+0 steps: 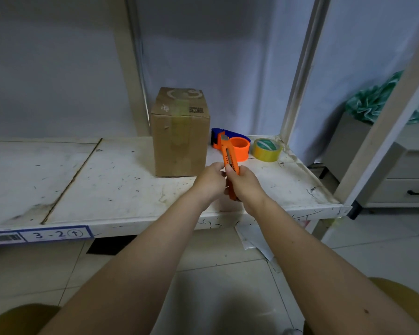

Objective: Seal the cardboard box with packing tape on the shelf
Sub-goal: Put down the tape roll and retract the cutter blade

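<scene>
A brown cardboard box [180,134] stands upright on the white shelf [107,180], with a strip of tape running down its top and front. My right hand [244,184] grips an orange utility knife [229,153] that points up and away, in front of the box's right corner. My left hand [209,181] touches the knife's body beside the right hand. Behind the knife lie an orange-and-blue tape dispenser [238,145] and a yellowish roll of packing tape [267,149].
White shelf posts [300,76] rise behind the tape roll and at the right. A grey drawer cabinet [406,175] with a green bag [377,97] stands to the right. The shelf's front edge carries a "3-2" label [56,234]. Paper scraps lie on the tiled floor.
</scene>
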Action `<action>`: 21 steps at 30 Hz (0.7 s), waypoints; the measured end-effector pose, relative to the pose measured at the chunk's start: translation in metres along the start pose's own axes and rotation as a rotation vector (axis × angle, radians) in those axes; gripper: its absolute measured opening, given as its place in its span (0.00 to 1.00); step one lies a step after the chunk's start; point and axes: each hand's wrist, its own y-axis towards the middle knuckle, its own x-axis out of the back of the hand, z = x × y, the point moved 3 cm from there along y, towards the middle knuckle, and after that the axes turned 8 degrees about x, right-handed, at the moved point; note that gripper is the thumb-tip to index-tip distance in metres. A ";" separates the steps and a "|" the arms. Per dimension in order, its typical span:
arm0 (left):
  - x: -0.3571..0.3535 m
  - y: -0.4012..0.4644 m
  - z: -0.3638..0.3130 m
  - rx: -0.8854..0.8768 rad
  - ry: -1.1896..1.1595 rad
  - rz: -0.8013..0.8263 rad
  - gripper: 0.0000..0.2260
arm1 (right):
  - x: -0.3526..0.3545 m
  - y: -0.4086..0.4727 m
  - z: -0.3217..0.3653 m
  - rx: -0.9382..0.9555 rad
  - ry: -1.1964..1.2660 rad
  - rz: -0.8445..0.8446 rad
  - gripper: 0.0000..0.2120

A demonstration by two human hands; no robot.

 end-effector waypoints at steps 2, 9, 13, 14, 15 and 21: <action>0.001 -0.003 -0.003 -0.021 -0.002 -0.001 0.19 | 0.000 -0.003 0.003 -0.002 0.033 -0.018 0.17; 0.003 -0.007 -0.005 -0.060 -0.002 0.002 0.17 | -0.003 -0.006 0.008 -0.001 0.124 -0.064 0.12; 0.003 -0.007 -0.006 -0.062 -0.013 0.006 0.17 | -0.004 -0.005 0.008 -0.006 0.148 -0.043 0.12; 0.003 -0.006 -0.006 -0.065 -0.014 0.004 0.17 | -0.005 -0.005 0.009 -0.004 0.159 -0.031 0.12; 0.004 -0.006 -0.006 -0.066 -0.016 0.003 0.17 | -0.006 -0.006 0.009 -0.002 0.168 -0.020 0.13; 0.004 -0.004 -0.005 -0.046 -0.032 0.010 0.17 | -0.007 -0.005 0.009 0.004 0.169 0.030 0.14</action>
